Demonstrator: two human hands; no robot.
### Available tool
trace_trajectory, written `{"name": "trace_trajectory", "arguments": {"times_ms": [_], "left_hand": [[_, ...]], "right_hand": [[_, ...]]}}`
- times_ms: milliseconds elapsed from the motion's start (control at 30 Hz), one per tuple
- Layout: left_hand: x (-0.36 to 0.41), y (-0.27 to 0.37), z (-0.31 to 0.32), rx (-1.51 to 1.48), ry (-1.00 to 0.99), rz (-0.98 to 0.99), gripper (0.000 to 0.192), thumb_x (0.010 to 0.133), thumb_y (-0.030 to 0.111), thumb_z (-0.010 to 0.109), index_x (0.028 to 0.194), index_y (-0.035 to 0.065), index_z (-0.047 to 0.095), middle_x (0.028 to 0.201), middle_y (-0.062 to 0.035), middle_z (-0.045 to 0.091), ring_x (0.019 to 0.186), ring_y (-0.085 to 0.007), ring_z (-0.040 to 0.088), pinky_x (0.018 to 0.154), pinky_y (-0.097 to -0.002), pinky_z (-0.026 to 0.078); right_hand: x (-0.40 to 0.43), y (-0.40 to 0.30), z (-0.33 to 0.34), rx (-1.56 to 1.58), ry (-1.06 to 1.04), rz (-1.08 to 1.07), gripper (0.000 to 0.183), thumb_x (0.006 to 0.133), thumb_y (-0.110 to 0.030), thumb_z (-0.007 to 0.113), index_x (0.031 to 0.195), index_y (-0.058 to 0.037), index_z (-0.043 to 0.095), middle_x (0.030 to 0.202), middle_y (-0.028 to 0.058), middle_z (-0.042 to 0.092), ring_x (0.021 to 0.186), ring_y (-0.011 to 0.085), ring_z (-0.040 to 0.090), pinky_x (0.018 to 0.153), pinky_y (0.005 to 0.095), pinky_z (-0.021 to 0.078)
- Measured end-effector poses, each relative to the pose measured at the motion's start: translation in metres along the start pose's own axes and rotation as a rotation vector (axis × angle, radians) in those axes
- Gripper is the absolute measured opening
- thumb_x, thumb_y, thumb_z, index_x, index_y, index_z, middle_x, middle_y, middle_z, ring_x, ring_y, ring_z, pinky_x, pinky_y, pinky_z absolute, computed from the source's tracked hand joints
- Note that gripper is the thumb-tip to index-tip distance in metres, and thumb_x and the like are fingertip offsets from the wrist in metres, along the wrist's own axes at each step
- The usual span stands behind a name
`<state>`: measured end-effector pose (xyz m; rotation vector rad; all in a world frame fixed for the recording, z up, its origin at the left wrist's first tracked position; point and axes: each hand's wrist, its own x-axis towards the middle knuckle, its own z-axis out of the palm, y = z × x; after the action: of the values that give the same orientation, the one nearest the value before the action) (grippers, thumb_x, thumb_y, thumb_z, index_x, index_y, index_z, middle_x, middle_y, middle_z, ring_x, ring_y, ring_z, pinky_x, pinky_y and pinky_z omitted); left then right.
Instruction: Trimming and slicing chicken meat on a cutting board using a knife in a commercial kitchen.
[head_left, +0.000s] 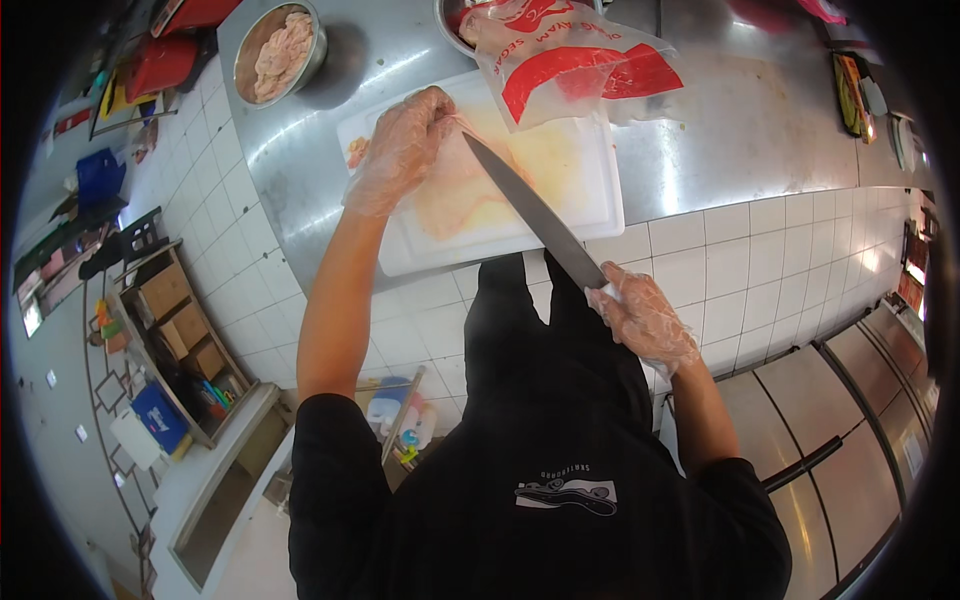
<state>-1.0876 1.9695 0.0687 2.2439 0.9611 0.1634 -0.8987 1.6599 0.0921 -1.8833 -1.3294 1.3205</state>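
On a white plastic cutting board (592, 187) lies a flat piece of pale raw meat or skin (457, 199). My left hand (405, 146), in a clear plastic glove, pinches the far end of this piece. In my right hand (645, 319), gloved too, is the handle of a long kitchen knife (532, 210). Its blade points up and left across the board's near edge, with the tip close to my left fingers. Small scraps (356, 150) sit at the board's left side, partly behind my left hand.
A metal bowl (321, 52) of raw pale meat (283, 58) stands on the steel table (277, 180) at the far left. A printed plastic bag (570, 67) overlaps the board's far edge, partly covering another metal bowl (448, 30). Packets and a dish lie far right.
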Motion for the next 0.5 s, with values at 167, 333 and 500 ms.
{"name": "trace_trajectory", "arguments": {"times_ms": [167, 333, 500], "left_hand": [[-0.001, -0.017, 0.002, -0.091, 0.033, 0.03, 0.016, 0.092, 0.011, 0.069, 0.105, 0.0012, 0.065, 0.096, -0.0135, 0.069, 0.079, -0.0255, 0.066, 0.076, -0.0368, 0.052], [0.005, -0.018, -0.009, -0.02, 0.039, 0.085, 0.017, 0.09, 0.011, 0.069, 0.106, 0.0032, 0.068, 0.102, -0.0138, 0.069, 0.091, -0.0285, 0.067, 0.082, -0.0384, 0.052], [0.012, 0.003, -0.003, 0.159, -0.016, 0.539, 0.02, 0.085, 0.009, 0.072, 0.105, 0.0071, 0.07, 0.113, -0.0094, 0.069, 0.102, -0.0276, 0.064, 0.089, -0.0415, 0.05]], "right_hand": [[-0.014, -0.024, -0.01, 0.462, -0.145, 0.392, 0.021, 0.102, -0.017, 0.058, 0.102, 0.0033, 0.053, 0.065, 0.0077, 0.054, 0.052, 0.0176, 0.054, 0.052, 0.0333, 0.0481], [-0.038, -0.028, 0.004, 0.637, -0.073, 0.384, 0.018, 0.103, -0.017, 0.056, 0.098, 0.0001, 0.054, 0.064, 0.0043, 0.052, 0.051, 0.0118, 0.052, 0.05, 0.0286, 0.0467], [-0.049, -0.028, 0.02, 0.657, -0.187, 0.474, 0.017, 0.103, -0.016, 0.055, 0.095, -0.0011, 0.055, 0.063, 0.0033, 0.051, 0.05, 0.0111, 0.052, 0.049, 0.0275, 0.047]]}}
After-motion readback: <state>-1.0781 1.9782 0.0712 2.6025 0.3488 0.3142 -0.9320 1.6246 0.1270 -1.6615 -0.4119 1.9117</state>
